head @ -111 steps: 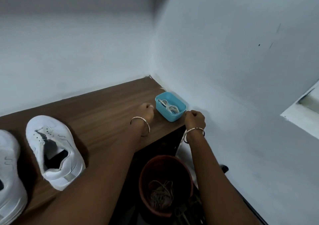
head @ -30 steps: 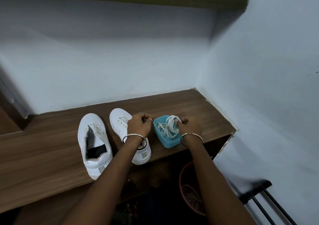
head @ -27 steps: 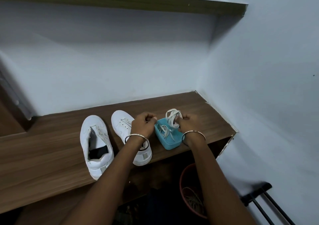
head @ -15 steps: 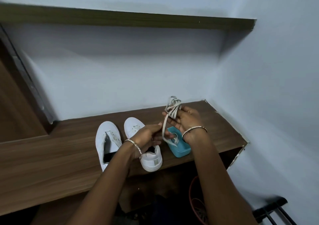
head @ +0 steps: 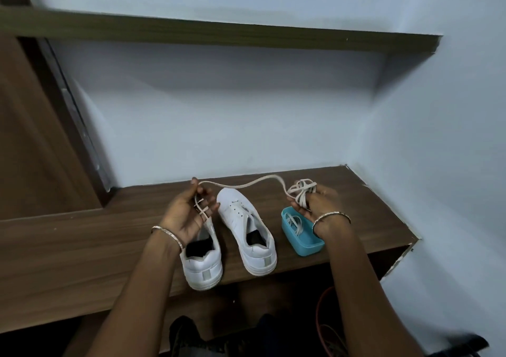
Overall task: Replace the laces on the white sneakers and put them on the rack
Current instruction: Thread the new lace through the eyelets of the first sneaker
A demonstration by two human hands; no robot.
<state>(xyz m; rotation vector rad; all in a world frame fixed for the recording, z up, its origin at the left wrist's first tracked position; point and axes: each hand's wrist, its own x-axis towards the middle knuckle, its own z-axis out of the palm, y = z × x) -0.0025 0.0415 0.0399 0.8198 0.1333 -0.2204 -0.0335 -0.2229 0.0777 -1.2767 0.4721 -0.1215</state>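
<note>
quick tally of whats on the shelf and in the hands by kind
sneakers: 2
laces: 2, one in the hands, one in the box
box: 1
total: 5

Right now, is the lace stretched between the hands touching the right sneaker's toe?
Apart. The head view shows the lace arching clear above the right sneaker, with bare wall and shelf between them.

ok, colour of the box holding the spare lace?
Light blue box, clearest in the head view.
</note>
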